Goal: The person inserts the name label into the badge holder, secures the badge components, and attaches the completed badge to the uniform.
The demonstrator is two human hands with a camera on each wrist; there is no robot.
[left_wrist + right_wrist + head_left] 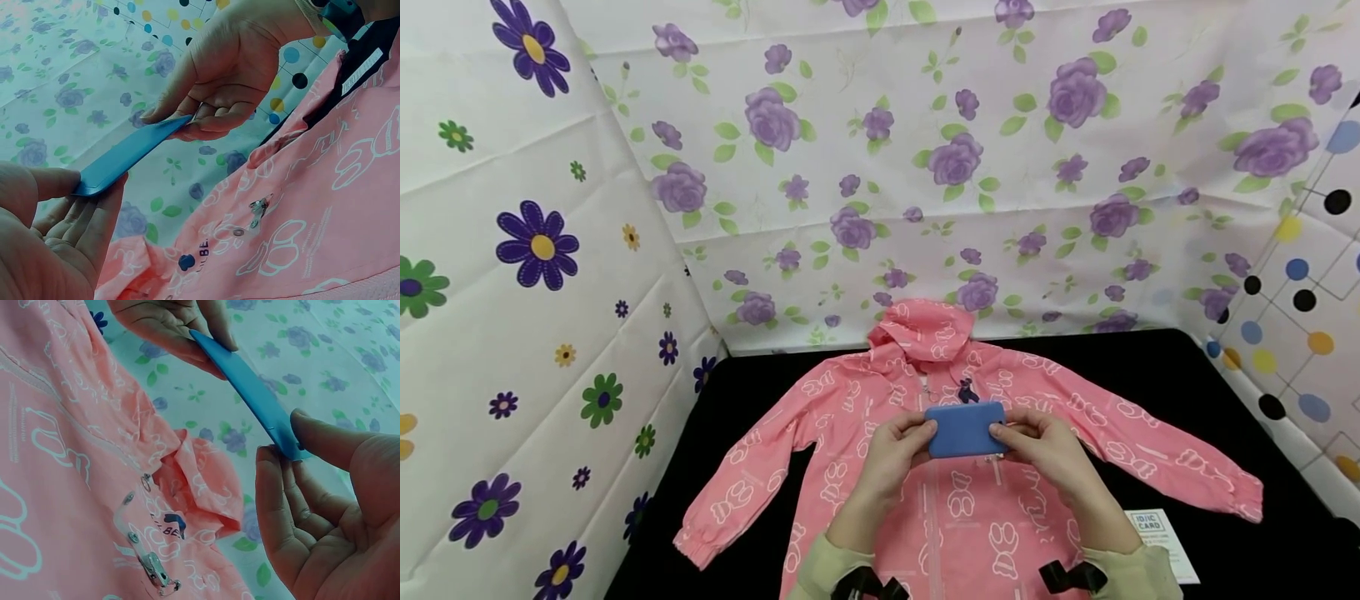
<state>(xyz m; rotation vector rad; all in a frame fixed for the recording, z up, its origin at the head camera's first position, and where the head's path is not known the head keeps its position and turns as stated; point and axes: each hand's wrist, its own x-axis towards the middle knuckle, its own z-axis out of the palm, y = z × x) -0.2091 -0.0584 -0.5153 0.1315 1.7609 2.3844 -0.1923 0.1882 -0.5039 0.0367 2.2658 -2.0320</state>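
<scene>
Both hands hold a flat blue card holder (966, 429) with rounded corners, level above a pink hooded jacket (940, 508). My left hand (895, 454) pinches its left end between thumb and fingers. At the other end my right hand (1037, 442) does the same, thumb on the near face. Seen nearly edge-on in the left wrist view, the card holder (131, 153) is thin. A metal badge clip with a clear strap (153, 565) lies on the jacket's chest, beside a small dark print.
The jacket lies spread on a black tabletop (700, 467), sleeves out to both sides and hood at the back. A white card printed "ID/IC CARD" (1172, 550) lies by my right forearm. Flower-patterned sheets (910, 183) hang behind and at the left, a dotted one at the right.
</scene>
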